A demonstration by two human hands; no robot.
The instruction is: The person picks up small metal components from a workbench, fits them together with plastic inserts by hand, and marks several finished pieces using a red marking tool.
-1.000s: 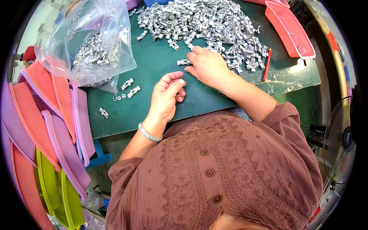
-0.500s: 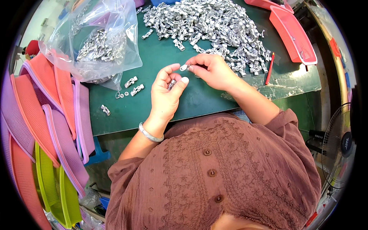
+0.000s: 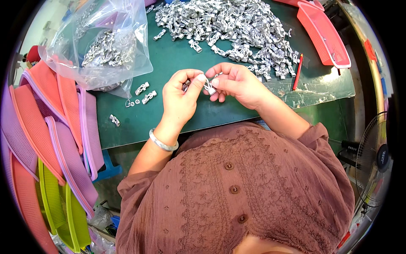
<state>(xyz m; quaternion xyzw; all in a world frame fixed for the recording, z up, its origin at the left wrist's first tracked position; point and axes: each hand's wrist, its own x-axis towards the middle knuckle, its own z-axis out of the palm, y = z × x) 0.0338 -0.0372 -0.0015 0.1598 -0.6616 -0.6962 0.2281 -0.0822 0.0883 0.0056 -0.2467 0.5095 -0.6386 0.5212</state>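
A green desk (image 3: 177, 55) carried a wide heap of small silver metal clips (image 3: 237, 21) at its far side. At the left lay a clear plastic bag (image 3: 105, 46) holding more of them, with a few loose clips (image 3: 144, 93) just beside it. Above the desk's near edge, the left hand (image 3: 179, 99) and right hand (image 3: 237, 82) met — their fingers pinched shut on one small metal clip (image 3: 209, 88), its long axis slanting from upper left to lower right. A red pen (image 3: 297, 72) lay by the heap.

Likely workshop: heaped metal fittings (image 3: 237, 25)
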